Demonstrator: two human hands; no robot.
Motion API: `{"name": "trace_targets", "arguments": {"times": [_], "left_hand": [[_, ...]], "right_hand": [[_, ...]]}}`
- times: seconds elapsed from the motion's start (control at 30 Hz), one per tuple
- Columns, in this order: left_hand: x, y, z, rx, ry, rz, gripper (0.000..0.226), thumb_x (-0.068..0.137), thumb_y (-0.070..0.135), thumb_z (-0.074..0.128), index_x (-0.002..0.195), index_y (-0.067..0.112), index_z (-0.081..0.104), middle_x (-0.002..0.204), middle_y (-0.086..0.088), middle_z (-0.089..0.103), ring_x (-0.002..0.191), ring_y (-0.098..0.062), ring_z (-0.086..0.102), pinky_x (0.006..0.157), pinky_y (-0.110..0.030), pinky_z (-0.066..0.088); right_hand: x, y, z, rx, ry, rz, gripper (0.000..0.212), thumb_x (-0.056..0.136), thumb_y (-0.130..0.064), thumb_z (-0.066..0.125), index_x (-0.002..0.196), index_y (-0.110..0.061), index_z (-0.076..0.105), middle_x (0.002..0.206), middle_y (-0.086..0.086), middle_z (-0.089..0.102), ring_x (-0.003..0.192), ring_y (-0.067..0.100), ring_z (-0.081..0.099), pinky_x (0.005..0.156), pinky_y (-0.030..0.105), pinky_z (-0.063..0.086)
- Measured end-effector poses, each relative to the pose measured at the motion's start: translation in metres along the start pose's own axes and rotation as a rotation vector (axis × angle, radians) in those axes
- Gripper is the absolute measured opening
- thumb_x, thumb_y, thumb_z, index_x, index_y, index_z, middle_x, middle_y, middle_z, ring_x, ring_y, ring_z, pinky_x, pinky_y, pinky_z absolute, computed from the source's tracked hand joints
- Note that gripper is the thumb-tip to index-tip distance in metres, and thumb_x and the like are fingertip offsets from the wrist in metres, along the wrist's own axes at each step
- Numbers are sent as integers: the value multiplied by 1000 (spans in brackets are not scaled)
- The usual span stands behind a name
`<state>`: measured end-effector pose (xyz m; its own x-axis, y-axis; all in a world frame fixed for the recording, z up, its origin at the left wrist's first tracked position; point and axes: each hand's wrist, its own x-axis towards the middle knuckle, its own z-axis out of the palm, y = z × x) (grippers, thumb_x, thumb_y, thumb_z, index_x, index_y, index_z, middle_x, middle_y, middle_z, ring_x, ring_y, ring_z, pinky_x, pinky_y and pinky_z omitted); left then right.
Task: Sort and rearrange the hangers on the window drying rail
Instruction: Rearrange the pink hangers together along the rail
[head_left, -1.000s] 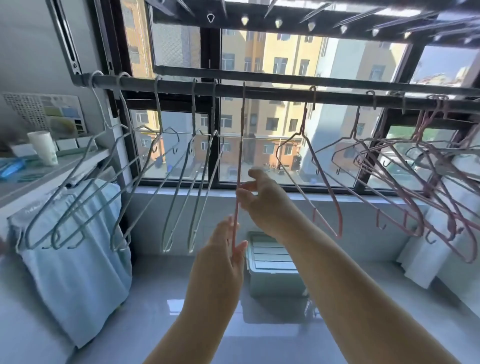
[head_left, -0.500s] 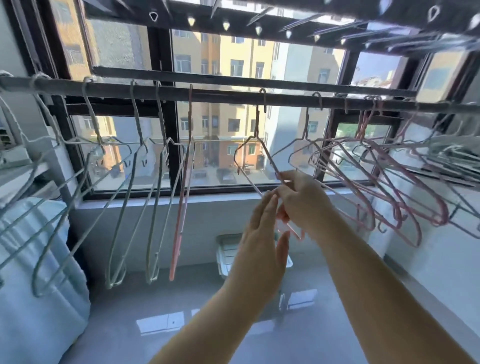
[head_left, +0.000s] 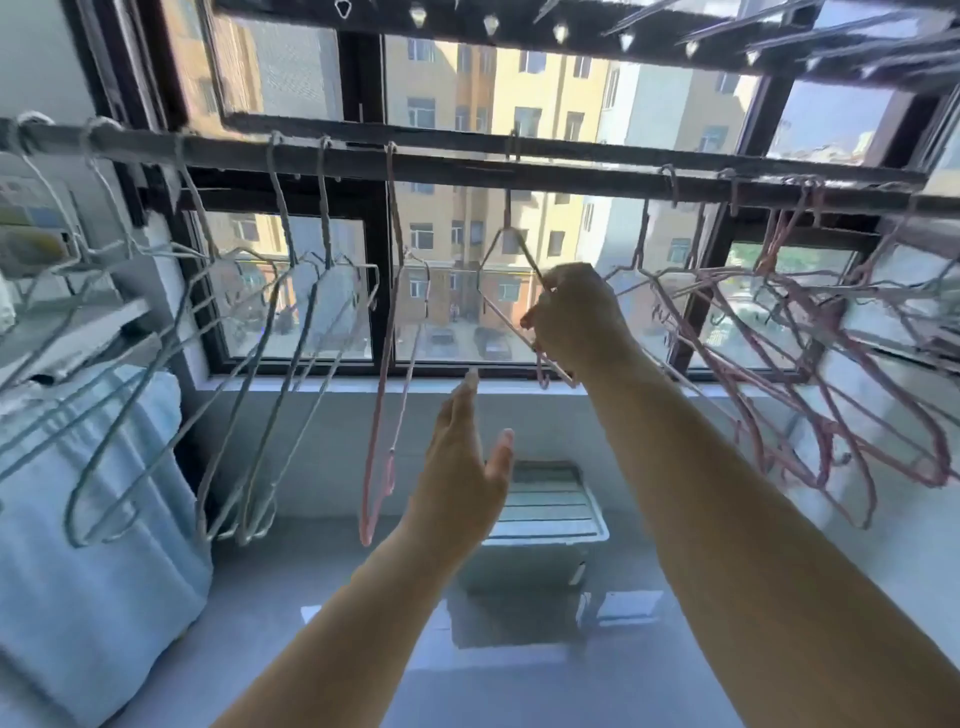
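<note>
1. The window (head_left: 457, 291) fills the far wall, with apartment blocks outside.
2. A dark drying rail (head_left: 571, 176) runs left to right across it, near the top of the view.
3. A pale blue cloth (head_left: 88, 545) hangs at the near left.
4. Pale grey hangers (head_left: 270, 395) hang in a row on the rail's left part; a tangled bunch of pink hangers (head_left: 810, 395) crowds its right part.
5. One pink hanger (head_left: 382, 415) hangs edge-on just right of the grey row.
6. The right hand (head_left: 576, 317), arm stretched up and forward, is clenched around the shoulder of a hanger (head_left: 506, 249) hooked on the rail's middle.
7. The left hand (head_left: 460, 467) is raised lower down, fingers spread and grasping nothing, just right of the edge-on pink hanger.
</note>
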<state>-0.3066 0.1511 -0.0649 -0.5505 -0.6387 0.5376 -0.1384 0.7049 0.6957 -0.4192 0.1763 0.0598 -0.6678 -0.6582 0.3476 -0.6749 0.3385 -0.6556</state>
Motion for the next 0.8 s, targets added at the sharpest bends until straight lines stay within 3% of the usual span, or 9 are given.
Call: {"name": "trace_targets", "arguments": {"times": [0.1,0.3,0.43,0.53,0.63,0.73,0.8], "left_hand": [[4,-4,8,28,37,-117,61,91,20,45,142,15,12,150,-4,21,137,-16,19,108,-21,13],[10,-26,20,116,82,-297,62,90,13,49,140,4,15,146,-16,27,134,-27,28,111,-41,24],[7,-52,17,101,72,-453,68,89,13,51,142,13,10,149,-12,21,137,-25,22,112,-43,22],[-1,-69,11,153,23,-567,73,89,15,52,143,22,4,152,-7,13,138,-22,17,108,-33,25],[-9,-81,6,259,-54,-644,75,88,18,53,143,18,3,152,-10,11,138,-24,17,111,-36,17],[-14,-86,2,377,-105,-667,63,90,24,50,141,14,15,148,-15,20,135,-30,22,111,-40,19],[-15,-88,-4,537,-110,-624,47,90,27,47,134,19,31,141,-11,36,129,-32,30,107,-44,24]], "right_hand": [[5,35,21,-178,-91,1,24,90,-1,43,112,0,52,107,19,64,95,32,63,77,37,52],[-17,119,45,-400,-233,6,42,84,5,36,119,-17,42,109,11,62,99,32,61,72,33,44],[-29,152,43,-502,-207,-167,33,88,3,32,113,-13,46,112,8,62,101,29,60,73,32,38],[-40,174,46,-542,-192,-347,37,86,3,33,116,-14,45,116,4,59,107,24,54,82,30,31],[-39,188,53,-537,-256,-371,43,85,3,34,119,-20,47,119,0,57,111,22,48,78,27,18],[-29,204,55,-398,-238,-349,46,81,8,37,115,-19,52,117,1,59,107,22,51,76,26,22],[-19,213,54,-331,-230,-329,38,88,3,37,113,-19,55,118,2,58,110,25,48,93,32,32]]}}
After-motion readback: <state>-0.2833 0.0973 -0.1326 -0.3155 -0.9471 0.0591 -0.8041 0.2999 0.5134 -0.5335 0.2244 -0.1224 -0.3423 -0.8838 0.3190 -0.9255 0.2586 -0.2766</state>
